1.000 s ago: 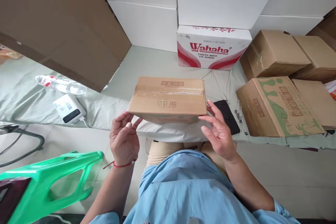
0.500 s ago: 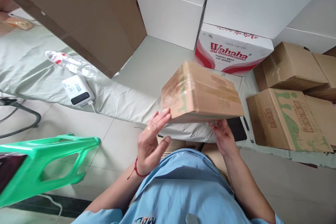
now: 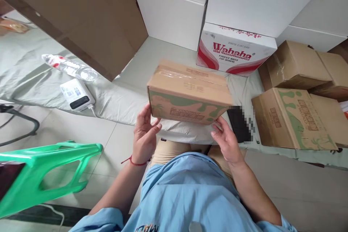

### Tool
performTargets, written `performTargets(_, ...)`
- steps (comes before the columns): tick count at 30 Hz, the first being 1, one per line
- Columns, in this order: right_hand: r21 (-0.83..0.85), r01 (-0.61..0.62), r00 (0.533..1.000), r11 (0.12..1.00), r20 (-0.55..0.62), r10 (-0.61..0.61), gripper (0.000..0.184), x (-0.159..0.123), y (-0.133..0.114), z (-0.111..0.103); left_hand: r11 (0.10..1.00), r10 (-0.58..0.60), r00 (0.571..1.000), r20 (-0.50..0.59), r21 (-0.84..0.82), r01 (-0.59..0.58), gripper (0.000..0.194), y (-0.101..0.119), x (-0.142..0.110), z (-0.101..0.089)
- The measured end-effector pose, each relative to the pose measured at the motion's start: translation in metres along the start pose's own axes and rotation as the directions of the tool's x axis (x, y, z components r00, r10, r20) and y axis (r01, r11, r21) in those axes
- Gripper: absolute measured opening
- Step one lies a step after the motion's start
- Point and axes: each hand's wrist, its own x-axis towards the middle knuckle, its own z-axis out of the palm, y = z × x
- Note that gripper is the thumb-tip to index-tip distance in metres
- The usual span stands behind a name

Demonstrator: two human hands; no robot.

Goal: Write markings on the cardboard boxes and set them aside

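A brown cardboard box [image 3: 187,90] with a green printed coconut pattern and clear tape along its top is held over the table's near edge. My left hand [image 3: 146,134] supports its lower left corner, with the fingertips partly hidden behind the box and the thumb raised apart. At the lower right corner, my right hand [image 3: 226,139] has its fingers under the box and its thumb free of it. The box's long printed side faces me, its top tipped slightly away.
On the cloth-covered table [image 3: 119,98] are a white power bank [image 3: 77,94] and a plastic bottle [image 3: 71,67]. A Wahaha carton [image 3: 236,50] stands at the back, with more cardboard boxes [image 3: 293,119] at right. A green stool [image 3: 54,170] is at left.
The box has turned so its green printed long side now faces me, and it has shifted left. My left hand has moved down and left, to the near left corner.
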Motion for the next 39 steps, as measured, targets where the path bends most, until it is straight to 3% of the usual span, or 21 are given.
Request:
performTargets(5,-0.228,0.147,0.983,0.962,0.142,-0.116,0.073,-0.006,-0.012,0.012,0.997,-0.072,0.993,-0.096,0.027,0.075,0.081,-0.015,0.007,-0.010)
performTargets(11,-0.423,0.369,0.928,0.827,0.216,-0.304,0.081,-0.014,-0.047,0.035,0.996,-0.092,0.981,-0.169,-0.014,0.090,0.071,0.002,0.029,-0.009)
performTargets(16,-0.412,0.582,0.813,0.701,0.326,-0.483,0.084,-0.003,-0.076,0.042,0.978,-0.205,0.950,-0.237,-0.074,0.193,0.061,0.031,0.036,-0.008)
performTargets(19,-0.413,0.609,0.793,0.677,0.321,-0.518,0.086,0.004,-0.083,0.038,0.974,-0.225,0.940,-0.257,-0.078,0.212,0.052,0.044,0.033,-0.011)
performTargets(24,-0.421,0.657,0.754,0.625,0.361,-0.549,0.093,0.005,-0.090,0.042,0.983,-0.177,0.877,-0.446,-0.118,0.138,0.037,0.048,0.038,-0.014)
performTargets(29,-0.375,0.706,0.708,0.601,0.355,-0.610,0.088,0.012,-0.092,0.043,0.986,-0.164,0.868,-0.468,-0.111,0.127,0.035,0.049,0.048,-0.015)
performTargets(31,-0.364,0.685,0.729,0.631,0.329,-0.601,0.085,0.018,-0.085,0.037,0.983,-0.180,0.870,-0.458,-0.108,0.146,0.033,0.049,0.050,-0.018)
performTargets(34,-0.362,0.516,0.855,0.776,0.156,-0.495,0.073,0.026,-0.061,0.026,0.971,-0.241,0.874,-0.422,-0.109,0.215,0.030,0.043,0.051,-0.027)
performTargets(37,-0.270,0.309,0.939,0.912,-0.065,-0.338,0.064,0.030,-0.026,0.020,0.957,-0.290,0.869,-0.402,-0.100,0.273,0.027,0.023,0.046,-0.038)
performTargets(39,-0.212,0.218,0.964,0.953,-0.104,-0.244,0.066,0.032,-0.004,0.019,0.953,-0.300,0.867,-0.398,-0.100,0.284,0.022,0.005,0.039,-0.041)
